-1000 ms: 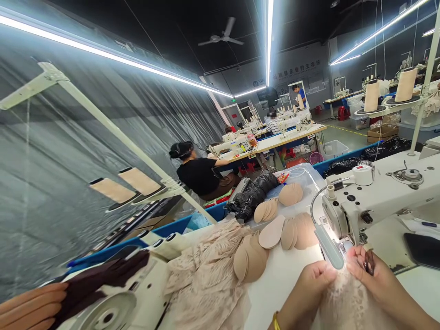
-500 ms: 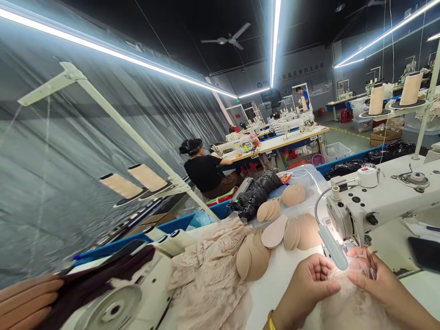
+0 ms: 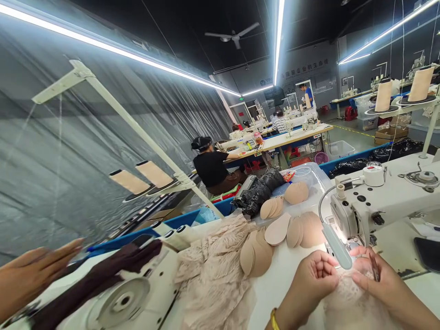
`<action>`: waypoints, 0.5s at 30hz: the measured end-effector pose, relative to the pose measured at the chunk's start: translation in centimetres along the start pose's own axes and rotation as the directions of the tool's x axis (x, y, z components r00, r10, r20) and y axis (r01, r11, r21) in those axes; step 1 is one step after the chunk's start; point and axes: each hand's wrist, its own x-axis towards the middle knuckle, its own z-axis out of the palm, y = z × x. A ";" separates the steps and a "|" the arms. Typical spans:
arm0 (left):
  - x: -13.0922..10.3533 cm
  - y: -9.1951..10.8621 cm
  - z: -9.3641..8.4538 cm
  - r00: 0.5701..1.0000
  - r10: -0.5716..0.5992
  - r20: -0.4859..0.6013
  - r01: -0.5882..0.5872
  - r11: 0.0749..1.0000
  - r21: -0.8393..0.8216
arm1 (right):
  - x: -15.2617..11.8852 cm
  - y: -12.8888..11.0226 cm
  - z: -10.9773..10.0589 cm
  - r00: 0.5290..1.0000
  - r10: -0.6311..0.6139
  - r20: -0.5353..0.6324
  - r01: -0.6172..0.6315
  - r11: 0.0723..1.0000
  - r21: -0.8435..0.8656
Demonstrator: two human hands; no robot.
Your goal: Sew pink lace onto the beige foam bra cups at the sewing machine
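As the left hand point(image 3: 316, 277) and right hand point(image 3: 378, 277) are pinching the lace point(image 3: 354, 300), fingers curled, it is lying before the machine point(image 3: 392, 197). The right hand, also holding a dark tool point(image 3: 374, 266), is resting nearer the machine.

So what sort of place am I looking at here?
Most likely a garment sewing workshop: there's a sewing machine close by on the right, thread cones on a stand, and a heap of pale fabric on the table.

Passable: white bench point(image 3: 272, 285) strip between left hand point(image 3: 314, 277) and stacked beige teardrop-shaped pads point(image 3: 256, 256). Grey bar-shaped lamp point(image 3: 337, 246) obstructs just beyond hand.
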 end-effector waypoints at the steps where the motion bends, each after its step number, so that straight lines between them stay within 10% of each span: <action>1: 0.1 -0.1 0.1 1.000 0.007 -0.015 -0.007 1.000 0.016 | 0.0 0.1 0.0 1.000 -0.002 0.006 0.003 1.000 -0.012; 8: 0.7 -1.2 0.4 0.978 0.090 -0.190 -0.070 0.991 0.113 | 0.1 -0.2 -0.7 0.993 0.010 -0.117 -0.023 0.994 -0.104; 15: 0.4 -0.2 0.1 0.999 -0.020 -0.027 0.021 0.999 0.039 | 0.0 -0.7 -0.4 0.993 0.057 -0.099 -0.064 0.995 -0.070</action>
